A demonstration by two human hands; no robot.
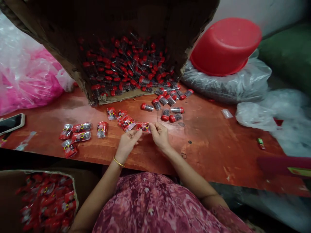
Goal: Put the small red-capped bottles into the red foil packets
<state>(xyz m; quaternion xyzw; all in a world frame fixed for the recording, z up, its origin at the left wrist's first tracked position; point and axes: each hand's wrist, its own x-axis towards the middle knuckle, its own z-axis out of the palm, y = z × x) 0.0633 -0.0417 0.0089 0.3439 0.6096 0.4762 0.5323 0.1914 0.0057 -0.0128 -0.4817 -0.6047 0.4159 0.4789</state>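
Note:
My left hand (127, 142) and my right hand (159, 134) meet over the red-brown table (213, 145), and together they pinch one small red printed packet (143, 127) by its two ends. Just left of it lies a small stack of flat red packets (126, 123). Several filled packets (77, 132) lie further left on the table. Loose red-capped clear tubes (170, 110) lie just beyond my right hand, spilled from a tipped cardboard box (126, 64) full of them.
A phone (11, 123) lies at the left edge beside a pink plastic bag (26, 77). An upturned red bucket (224, 45) rests on a clear bag at the back right. A box of finished packets (46, 200) stands below the table at my left.

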